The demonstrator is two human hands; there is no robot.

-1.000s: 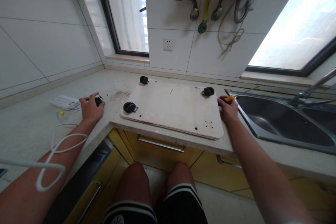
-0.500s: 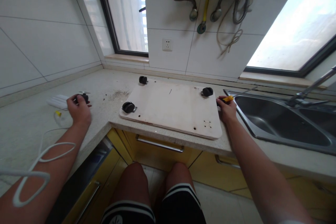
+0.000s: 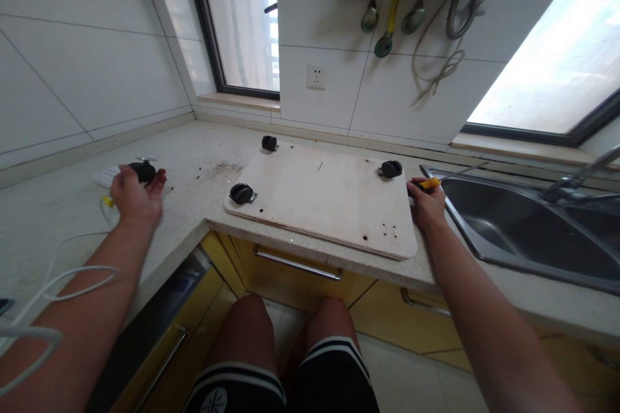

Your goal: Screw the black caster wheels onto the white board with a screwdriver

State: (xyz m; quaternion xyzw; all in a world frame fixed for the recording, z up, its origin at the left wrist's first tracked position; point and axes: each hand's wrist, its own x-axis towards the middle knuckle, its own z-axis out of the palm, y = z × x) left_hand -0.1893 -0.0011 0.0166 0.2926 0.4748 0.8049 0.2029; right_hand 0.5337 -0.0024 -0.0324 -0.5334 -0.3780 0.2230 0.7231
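Three casters: black wheels already sit on the wooden board (image 3: 322, 197), one at its near left corner (image 3: 241, 193), one at its far left corner (image 3: 268, 142), one at its far right corner (image 3: 390, 169).
Fourth caster (image 3: 143, 171): in the left part of the frame, lifted just off the countertop (image 3: 203, 155), well apart from the board.
Left hand (image 3: 135, 197): fingers curled round that loose caster, holding it from below, its metal plate showing on top.
Right hand (image 3: 426, 205): closed on the yellow-handled screwdriver (image 3: 429, 184), resting on the counter just beside the board's right edge.
Board: pale, flat on the counter at centre frame, its near right corner bare but for a cluster of small holes.
Sink (image 3: 523, 232): steel basin at the right of the frame, just beside the right hand; nothing shows inside the part in view, and the screwdriver's shaft reaches over its near left corner.
White cable (image 3: 72, 274): looped across the left forearm, lower left.
White object (image 3: 104, 175): flat on the counter just behind the left hand; what it is I cannot tell.
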